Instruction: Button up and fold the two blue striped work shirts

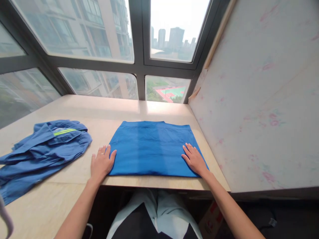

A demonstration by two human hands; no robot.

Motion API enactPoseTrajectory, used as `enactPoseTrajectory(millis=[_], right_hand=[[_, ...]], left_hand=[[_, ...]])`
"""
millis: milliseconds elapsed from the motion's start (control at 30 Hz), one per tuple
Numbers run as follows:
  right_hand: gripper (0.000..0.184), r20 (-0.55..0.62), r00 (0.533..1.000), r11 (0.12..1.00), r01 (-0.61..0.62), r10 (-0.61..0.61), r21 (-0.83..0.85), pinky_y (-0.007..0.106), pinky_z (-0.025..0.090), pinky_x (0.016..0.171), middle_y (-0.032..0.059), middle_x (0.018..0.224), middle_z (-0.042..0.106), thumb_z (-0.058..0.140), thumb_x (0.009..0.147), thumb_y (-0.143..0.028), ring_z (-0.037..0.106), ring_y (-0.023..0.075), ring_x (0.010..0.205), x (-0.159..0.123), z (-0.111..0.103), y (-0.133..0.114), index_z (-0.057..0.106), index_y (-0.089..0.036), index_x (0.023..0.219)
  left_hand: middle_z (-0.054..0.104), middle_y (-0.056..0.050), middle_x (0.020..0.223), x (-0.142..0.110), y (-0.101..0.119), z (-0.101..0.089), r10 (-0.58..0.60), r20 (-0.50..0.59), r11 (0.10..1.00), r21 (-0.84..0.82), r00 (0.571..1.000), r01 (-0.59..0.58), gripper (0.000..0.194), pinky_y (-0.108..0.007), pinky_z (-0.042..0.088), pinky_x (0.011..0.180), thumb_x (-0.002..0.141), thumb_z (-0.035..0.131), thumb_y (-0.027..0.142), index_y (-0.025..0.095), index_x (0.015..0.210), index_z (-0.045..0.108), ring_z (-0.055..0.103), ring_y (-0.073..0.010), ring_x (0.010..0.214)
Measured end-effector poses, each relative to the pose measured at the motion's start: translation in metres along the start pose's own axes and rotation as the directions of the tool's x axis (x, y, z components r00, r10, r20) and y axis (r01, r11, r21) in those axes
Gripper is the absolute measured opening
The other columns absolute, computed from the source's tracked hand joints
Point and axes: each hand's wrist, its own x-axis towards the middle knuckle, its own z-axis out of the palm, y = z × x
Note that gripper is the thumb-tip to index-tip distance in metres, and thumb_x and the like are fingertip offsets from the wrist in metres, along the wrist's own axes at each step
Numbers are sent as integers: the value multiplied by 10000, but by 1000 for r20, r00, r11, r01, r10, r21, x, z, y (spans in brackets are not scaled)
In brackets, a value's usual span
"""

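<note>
A bright blue garment [152, 149], folded into a flat, wide block, lies on the pale wooden tabletop [109, 111] in front of me. My left hand [102, 162] rests at its left edge, fingers spread, partly on the wood and touching the cloth. On the right part of the cloth, my right hand [194, 159] lies flat with its fingers stretched out. Neither hand grips anything. What kind of garment the folded cloth is cannot be made out.
A crumpled blue work garment [54, 142] with yellow-green stripes lies to the left. Dark-framed windows [139, 69] stand behind the table. A floral-papered wall [254, 99] closes off the right side. Beneath the table edge, a box [211, 220] sits at the right.
</note>
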Motion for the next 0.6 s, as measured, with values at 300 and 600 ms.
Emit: enactPoseTrajectory(millis=[300,600], right_hand=[[589,-27,998,999,52,-52,-17,551,313,1155,136,1541,398,299,1014,-513,342,307,1444,-10,10,19,460,-181,1474],[604,-52,995,995,82,-85,-60,540,326,1150,155,1517,431,273,1006,-501,370,305,1429,-11,15,26,502,-142,1434]], left_hand=[[569,-199,1377,-6,-58,-12,7,-13,958,-287,1000,-10,618,-385,297,1172,944,185,420,73,1196,630,460,-262,1365],[736,-126,947,-57,-71,-31,-333,236,643,-651,913,403,577,-351,563,693,692,606,554,121,1067,681,703,-264,794]])
